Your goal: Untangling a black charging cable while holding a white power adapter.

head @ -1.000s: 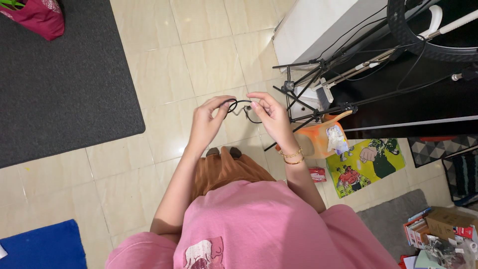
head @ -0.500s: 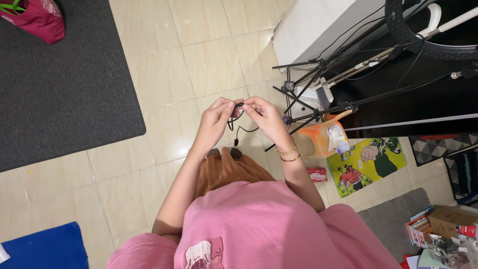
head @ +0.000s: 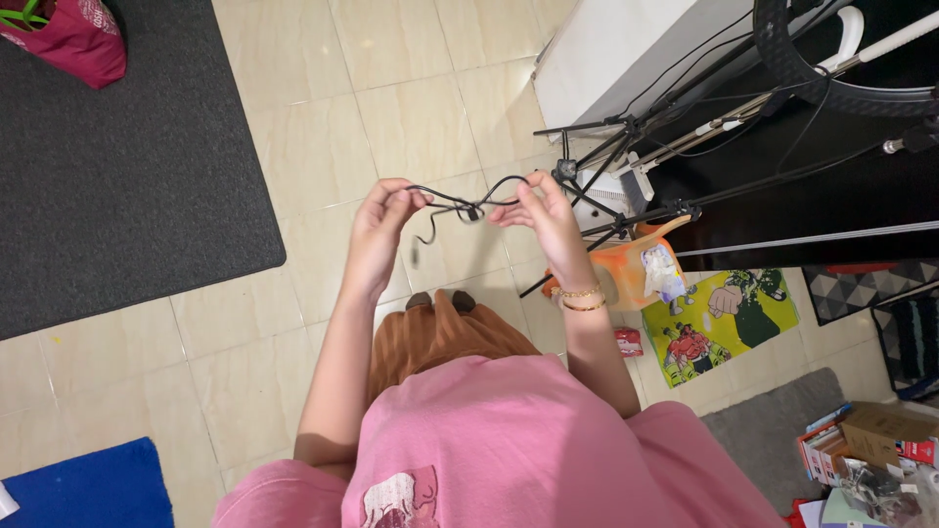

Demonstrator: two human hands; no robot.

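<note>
Both hands, left hand (head: pixel 377 223) and right hand (head: pixel 543 217), pinch a thin black cable (head: pixel 468 200) with closed fingers, held in mid-air above the tiled floor (head: pixel 411 117). Tripod legs (head: pixel 606 161) stand just right; a dark mat (head: pixel 117 166) lies left.

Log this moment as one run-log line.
left hand: pinches black cord | right hand: pinches other end | cord: taut-ish, knotted midway | below: tiled floor
</note>
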